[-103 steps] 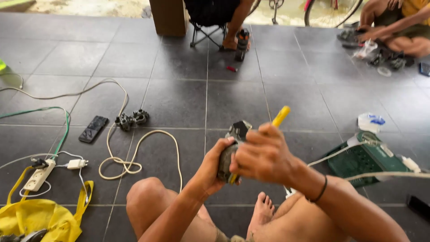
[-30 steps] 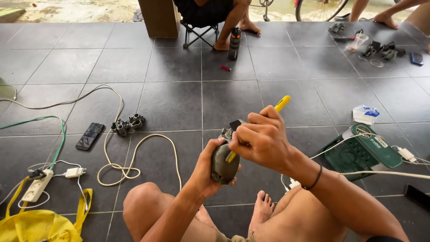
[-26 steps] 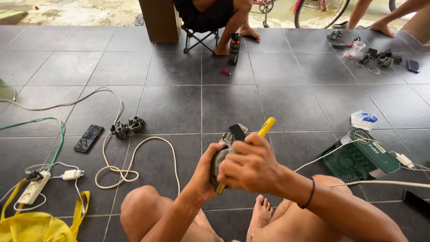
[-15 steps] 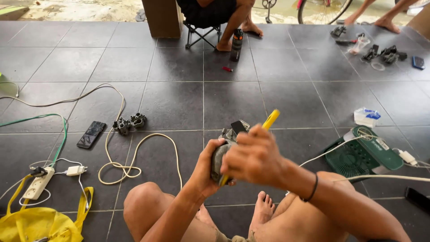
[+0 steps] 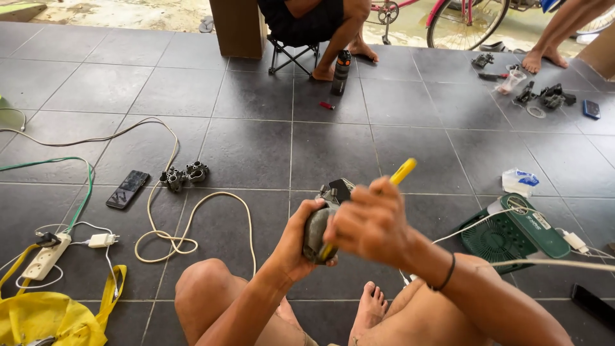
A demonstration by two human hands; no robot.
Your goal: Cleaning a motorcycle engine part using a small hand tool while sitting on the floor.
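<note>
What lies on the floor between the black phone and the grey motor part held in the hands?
In the head view, between the phone and the motor part lie two small dark parts and a looped cream cable.

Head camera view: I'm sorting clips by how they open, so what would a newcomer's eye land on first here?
First, low in the centre, the left hand cupping a rounded grey part while the right hand works a yellow-handled tool against it. Next, the cream cable looped on the dark tiles at left, by a black phone. At right lies a green fan.
</note>
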